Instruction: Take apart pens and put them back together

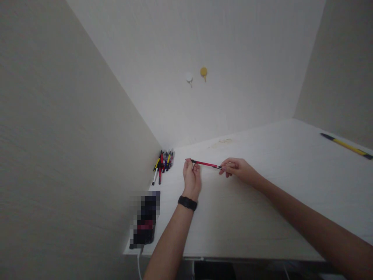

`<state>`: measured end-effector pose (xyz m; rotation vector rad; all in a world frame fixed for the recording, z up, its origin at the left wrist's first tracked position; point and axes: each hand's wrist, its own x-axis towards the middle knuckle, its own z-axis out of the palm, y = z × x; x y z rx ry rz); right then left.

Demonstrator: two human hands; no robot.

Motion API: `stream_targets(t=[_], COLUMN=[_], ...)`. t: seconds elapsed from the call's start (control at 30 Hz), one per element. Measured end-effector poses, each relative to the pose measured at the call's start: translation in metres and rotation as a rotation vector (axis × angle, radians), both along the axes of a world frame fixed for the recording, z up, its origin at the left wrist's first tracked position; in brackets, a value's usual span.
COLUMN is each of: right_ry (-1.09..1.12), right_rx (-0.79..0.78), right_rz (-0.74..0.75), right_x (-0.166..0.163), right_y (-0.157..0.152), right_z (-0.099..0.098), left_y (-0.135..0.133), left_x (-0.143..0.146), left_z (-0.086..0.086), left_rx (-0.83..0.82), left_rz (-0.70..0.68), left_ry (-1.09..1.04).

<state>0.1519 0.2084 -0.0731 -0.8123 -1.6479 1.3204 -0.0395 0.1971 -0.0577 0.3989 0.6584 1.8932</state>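
Observation:
A red pen [206, 164] with black ends is held up over the white desk, stretched level between both hands. My left hand [191, 177], with a black band on its wrist, is closed on the pen's left end near the tip. At the other end, my right hand [233, 168] pinches the black part with thumb and fingers. Left of my left hand lies a pile of pens [164, 161] in red, yellow, white and dark colours, against the left wall.
A pixelated dark phone-like object [147, 219] lies at the desk's front left, a white cable [139, 264] running down from it. A yellow and black pen [346, 146] rests by the right wall. A white hook [189, 77] and a yellow hook [203, 72] are on the back wall.

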Motion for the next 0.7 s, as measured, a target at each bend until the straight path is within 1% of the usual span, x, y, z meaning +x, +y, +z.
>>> stream_targets(t=[0.5, 0.7], right_ry=[-0.032, -0.041], right_rx=[-0.005, -0.019], right_rz=[0.010, 0.013], right_x=[-0.0003, -0.0006], right_y=[-0.0047, -0.0039], right_z=[0.0077, 0.0061], left_y=[-0.0009, -0.0010], left_x=[-0.0004, -0.0013], left_z=[0.0025, 0.0020], left_rx=[0.005, 0.029], left_rz=[-0.011, -0.020], left_ry=[0.002, 0.019])
